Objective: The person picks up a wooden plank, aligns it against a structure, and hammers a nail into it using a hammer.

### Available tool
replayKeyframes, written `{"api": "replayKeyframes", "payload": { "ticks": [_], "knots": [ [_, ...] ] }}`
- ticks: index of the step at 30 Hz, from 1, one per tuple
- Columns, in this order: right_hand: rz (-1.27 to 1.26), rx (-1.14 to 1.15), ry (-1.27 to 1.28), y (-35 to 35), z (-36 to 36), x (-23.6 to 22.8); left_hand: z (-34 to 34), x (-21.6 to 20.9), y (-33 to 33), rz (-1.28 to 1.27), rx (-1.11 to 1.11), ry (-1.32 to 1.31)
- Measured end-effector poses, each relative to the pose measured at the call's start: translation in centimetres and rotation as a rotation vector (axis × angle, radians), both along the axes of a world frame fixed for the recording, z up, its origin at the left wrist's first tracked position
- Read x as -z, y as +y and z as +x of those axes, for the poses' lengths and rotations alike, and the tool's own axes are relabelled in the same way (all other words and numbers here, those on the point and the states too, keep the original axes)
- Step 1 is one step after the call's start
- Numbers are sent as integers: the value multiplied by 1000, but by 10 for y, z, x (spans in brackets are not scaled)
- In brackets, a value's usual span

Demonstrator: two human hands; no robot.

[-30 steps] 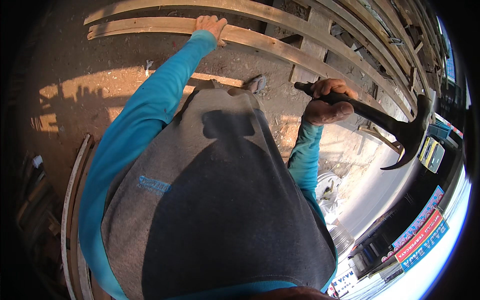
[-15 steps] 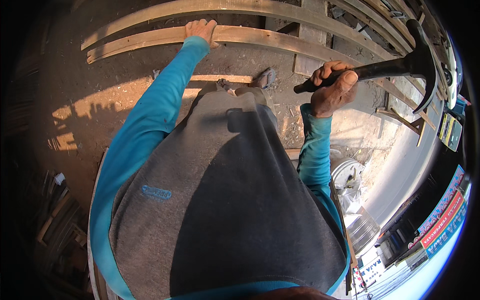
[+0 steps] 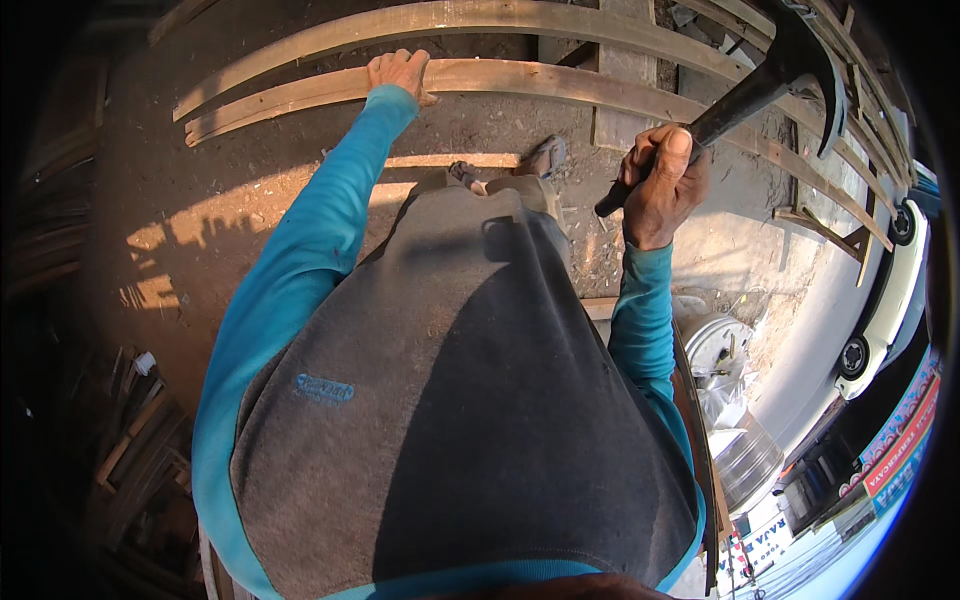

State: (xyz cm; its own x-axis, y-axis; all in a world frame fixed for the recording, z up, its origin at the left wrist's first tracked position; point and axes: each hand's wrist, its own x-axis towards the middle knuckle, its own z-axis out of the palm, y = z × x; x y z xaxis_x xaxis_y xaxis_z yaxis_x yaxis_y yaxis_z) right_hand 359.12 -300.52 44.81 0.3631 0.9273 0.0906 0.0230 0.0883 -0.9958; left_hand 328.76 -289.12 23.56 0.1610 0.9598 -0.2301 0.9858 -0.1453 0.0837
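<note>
My left hand [image 3: 400,76] reaches forward and grips the nearer of two long wooden planks [image 3: 540,80], its fingers over the top edge. On the right, my right hand [image 3: 664,186] is closed round the dark handle of a claw hammer [image 3: 742,104]. The hammer is raised, its black metal head up at the far right, with the long curved claw pointing down toward the plank's right end. Its head appears apart from the wood. A second plank [image 3: 450,17] runs behind the first, and a wide upright board [image 3: 626,66] crosses behind both.
More wooden slats [image 3: 880,130] stand at the far right. A white bucket [image 3: 718,340] and a clear plastic container [image 3: 748,462] sit by my right side. A pale car [image 3: 885,320] is on the road beyond. Scrap wood [image 3: 135,430] lies at the left. My feet rest on dirt ground.
My right hand has tilted the hammer, so its head now points more upward. My left hand stays on the plank. More of the pale car shows at the right.
</note>
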Motion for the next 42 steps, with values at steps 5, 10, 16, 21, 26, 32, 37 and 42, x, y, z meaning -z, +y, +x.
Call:
{"api": "replayKeyframes", "payload": {
  "ticks": [5, 10, 16, 21, 26, 32, 37, 42],
  "knots": [
    [163, -237, -748, -16, 13, 73, 3, -5, 4, 8, -14, 21],
    [-505, -364, -937, -26, 8, 117, 5, 5, -1, -2, -17, -32],
    [145, -229, -408, -5, -28, 6, -1, 4, -2, 25, -39, -21],
    [88, -355, -707, -13, 0, 73, 1, -3, 2, 2, -7, -43],
    [-414, -397, -951, -16, 9, 94, -12, -16, 31, 116, -43, -68],
    [204, -292, -253, 0, -42, -23, -6, 0, 0, 10, -31, -58],
    [-97, -312, -747, -26, 17, 120, 2, -4, 2, 1, -11, -55],
    [-520, -361, -769, -45, 20, 143, -14, 47, 1, 285, 108, -33]
  ]
}}
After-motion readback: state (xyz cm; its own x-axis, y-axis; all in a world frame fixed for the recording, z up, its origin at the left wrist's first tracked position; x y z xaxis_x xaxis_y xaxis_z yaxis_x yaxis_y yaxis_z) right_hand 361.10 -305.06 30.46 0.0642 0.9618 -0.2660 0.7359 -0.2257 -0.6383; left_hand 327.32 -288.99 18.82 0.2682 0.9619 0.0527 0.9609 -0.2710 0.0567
